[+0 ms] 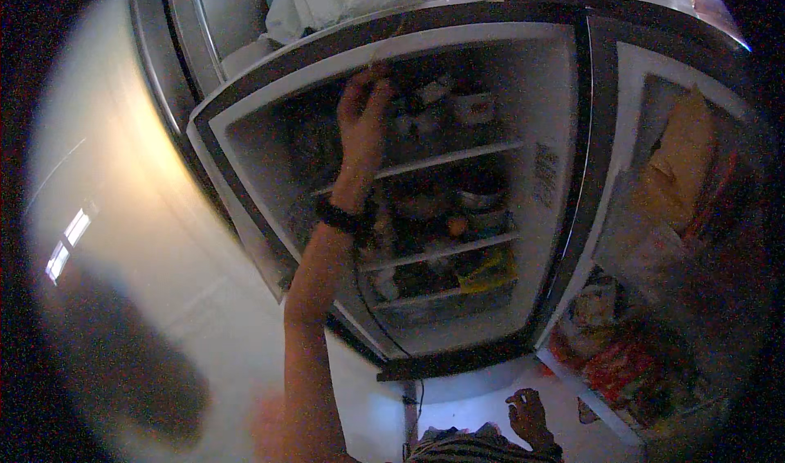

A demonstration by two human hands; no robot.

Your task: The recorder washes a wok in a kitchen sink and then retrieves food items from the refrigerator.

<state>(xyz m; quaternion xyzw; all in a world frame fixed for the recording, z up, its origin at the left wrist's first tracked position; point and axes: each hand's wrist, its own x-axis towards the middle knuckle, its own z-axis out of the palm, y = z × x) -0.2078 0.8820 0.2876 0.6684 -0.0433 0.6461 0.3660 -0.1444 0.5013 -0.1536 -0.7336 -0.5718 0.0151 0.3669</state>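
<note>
My left hand [363, 110] is raised with fingers pointing up, in front of the upper shelf of a cabinet [585, 125] with a dark frame and a pale inner border. A dark band [344, 217] circles the left wrist. The fingertips lie in shadow near the cabinet's top edge; whether they hold or touch anything cannot be made out. Low in the view, my right hand [528, 411] hangs beside my striped clothing [472, 447]. Its fingers are loosely bent and apart, with nothing visible in them.
Pale shelves [448, 156] bear several dim items, including a yellow package [490, 270]. White plastic bags [362, 0] lie on top of the cabinet. At right, another compartment shows a brown paper-like piece [681, 156] and red packages [625, 365]. A thin dark cord [368, 303] hangs below the wrist.
</note>
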